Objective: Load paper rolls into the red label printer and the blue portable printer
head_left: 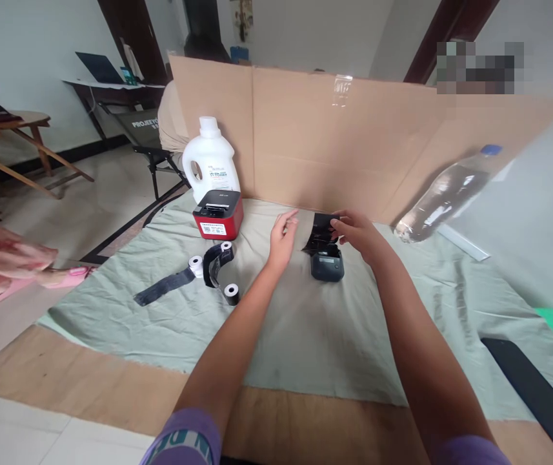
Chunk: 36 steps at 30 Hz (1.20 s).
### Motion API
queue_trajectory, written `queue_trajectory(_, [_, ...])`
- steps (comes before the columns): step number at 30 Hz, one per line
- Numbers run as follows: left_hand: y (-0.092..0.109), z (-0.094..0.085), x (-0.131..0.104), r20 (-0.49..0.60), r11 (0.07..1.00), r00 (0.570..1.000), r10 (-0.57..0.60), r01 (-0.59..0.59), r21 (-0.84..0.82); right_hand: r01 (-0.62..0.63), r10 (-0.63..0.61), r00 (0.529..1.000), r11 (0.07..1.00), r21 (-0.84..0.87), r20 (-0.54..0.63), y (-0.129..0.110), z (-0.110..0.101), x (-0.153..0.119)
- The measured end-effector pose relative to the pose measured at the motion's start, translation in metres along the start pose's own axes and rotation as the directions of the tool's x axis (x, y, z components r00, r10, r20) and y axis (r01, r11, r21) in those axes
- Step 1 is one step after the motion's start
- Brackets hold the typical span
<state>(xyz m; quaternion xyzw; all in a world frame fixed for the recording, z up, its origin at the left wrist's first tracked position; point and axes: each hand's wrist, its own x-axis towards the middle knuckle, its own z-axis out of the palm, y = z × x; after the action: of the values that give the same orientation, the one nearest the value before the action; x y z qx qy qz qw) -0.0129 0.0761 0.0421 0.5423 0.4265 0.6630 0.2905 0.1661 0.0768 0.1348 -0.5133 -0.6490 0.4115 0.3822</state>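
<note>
A small dark portable label printer (327, 266) sits on the green cloth with its top opened. Behind its opening a glossy black paper strip (322, 226) rises and flares to the left; where it meets the lid is hard to make out. My right hand (357, 234) pinches the strip's right edge between thumb and fingers, just above the printer. To the left of the strip, my left hand (282, 240) hovers apart from it, fingers loosely extended and holding nothing. Farther left lie several small paper rolls (231, 292) with blackened strips (166, 286) unrolled from them.
A red and black receipt printer (219, 216) stands before a white detergent jug (211, 161). A cardboard sheet (315, 139) walls the back. At right are a clear bottle (445, 194) with a blue cap and a long black object (532, 391). Someone's pink shoe (66, 276) shows at left.
</note>
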Motion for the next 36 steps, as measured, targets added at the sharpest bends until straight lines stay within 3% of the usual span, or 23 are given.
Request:
queue_trajectory(3, [0.031,-0.018,0.012,0.204,0.975,0.96,0.19,-0.209,0.075,0.067,-0.067,0.998,0.998,0.015,0.004,-0.002,0.017,-0.003])
queue_trajectory(6, [0.044,-0.026,0.016,0.34,0.966,0.922,0.184,-0.233,0.109,0.122,-0.122,0.992,0.992,0.04,-0.011,-0.004,0.027,-0.006])
queue_trajectory(11, [0.04,-0.025,0.014,0.284,0.995,0.958,0.032,-0.058,0.085,0.168,-0.16,0.983,0.981,0.094,-0.089,-0.001,0.032,-0.009])
queue_trajectory(19, [0.049,-0.021,0.007,0.331,0.997,0.944,-0.016,-0.011,0.079,0.16,-0.148,0.983,0.981,0.11,-0.11,-0.001,0.034,-0.011])
queue_trajectory(30, [0.057,-0.028,0.007,0.355,0.974,0.935,-0.019,-0.062,0.216,0.186,-0.176,0.975,0.98,0.066,-0.134,-0.002,0.034,-0.012])
queue_trajectory(36, [0.063,-0.036,0.009,0.357,0.915,0.934,0.004,-0.148,0.376,0.181,-0.184,0.975,0.983,-0.036,-0.126,-0.002,0.037,-0.013])
